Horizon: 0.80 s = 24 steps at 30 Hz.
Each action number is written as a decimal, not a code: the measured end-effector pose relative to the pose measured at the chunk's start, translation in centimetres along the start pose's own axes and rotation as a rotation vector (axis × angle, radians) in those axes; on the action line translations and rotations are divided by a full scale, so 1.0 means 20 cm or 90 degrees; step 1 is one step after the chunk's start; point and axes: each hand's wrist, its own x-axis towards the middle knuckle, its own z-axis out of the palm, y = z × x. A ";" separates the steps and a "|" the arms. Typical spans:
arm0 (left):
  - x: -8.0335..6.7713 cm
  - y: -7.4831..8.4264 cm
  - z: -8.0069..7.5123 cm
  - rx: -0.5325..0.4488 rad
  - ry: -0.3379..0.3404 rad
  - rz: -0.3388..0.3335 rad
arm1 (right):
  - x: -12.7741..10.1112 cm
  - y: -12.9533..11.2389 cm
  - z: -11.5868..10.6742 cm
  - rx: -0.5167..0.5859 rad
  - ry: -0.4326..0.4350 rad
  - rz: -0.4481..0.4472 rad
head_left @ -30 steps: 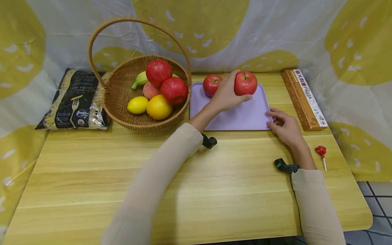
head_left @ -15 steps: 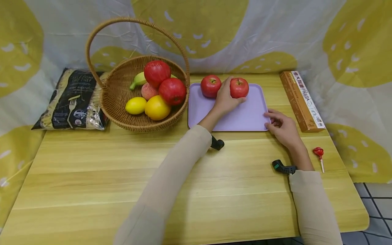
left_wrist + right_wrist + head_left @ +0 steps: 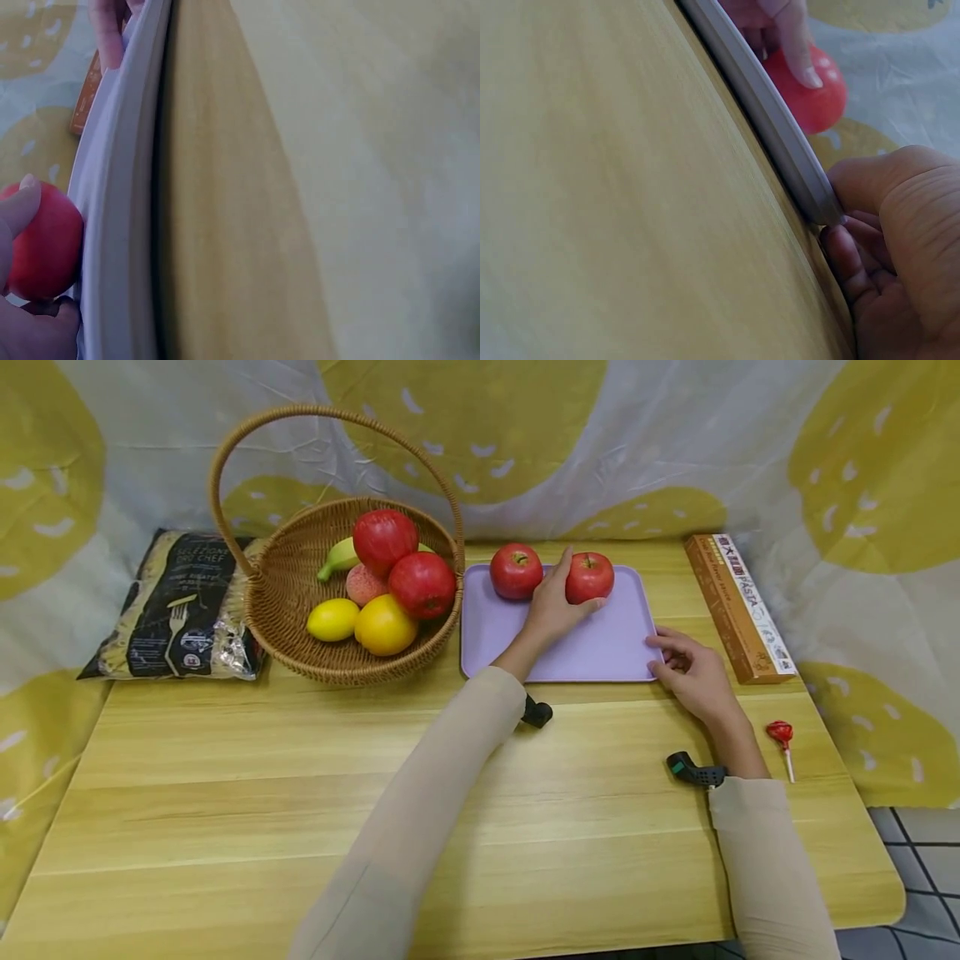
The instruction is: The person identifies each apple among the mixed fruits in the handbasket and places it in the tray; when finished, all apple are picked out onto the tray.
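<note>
Now resting on the lilac tray, a red apple sits in the curled fingers of the person's left hand, thumb along its near side and fingertips over its left flank. The apple lies at the tray's far edge, directly ahead of that palm and just right of a second apple; the two fruits stand close together, with the fingers between them. From the left wrist view the fruit shows pressed against the tray's rim. The right hand pinches the tray's near right corner, thumb on top and fingers tucked under the rim, flat against the worktop. It lies well apart from the apple, so the left hand is much the nearer. A wicker basket of fruit stands left of the tray, touching or almost touching it.
</note>
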 end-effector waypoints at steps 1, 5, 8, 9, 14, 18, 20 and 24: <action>-0.01 0.00 0.00 0.004 -0.003 -0.005 | 0.00 0.00 0.00 -0.001 0.000 0.000; -0.03 0.02 -0.01 0.028 -0.027 -0.022 | 0.00 0.00 0.00 -0.002 0.001 0.005; -0.05 0.04 -0.03 0.046 -0.071 -0.042 | 0.00 0.00 0.00 -0.001 0.002 0.009; -0.06 0.04 -0.04 0.051 -0.087 -0.047 | 0.00 0.00 0.00 0.002 0.000 0.009; -0.13 0.05 -0.13 0.088 -0.159 -0.046 | 0.00 0.00 0.00 -0.001 -0.004 0.003; -0.24 0.05 -0.20 0.144 -0.229 0.017 | -0.01 0.00 0.00 -0.012 0.000 0.009; -0.31 0.04 -0.24 0.170 -0.263 0.061 | -0.01 0.00 -0.01 -0.012 0.002 0.011; -0.44 0.02 -0.32 0.162 -0.293 0.123 | -0.01 0.00 -0.01 -0.002 0.004 0.005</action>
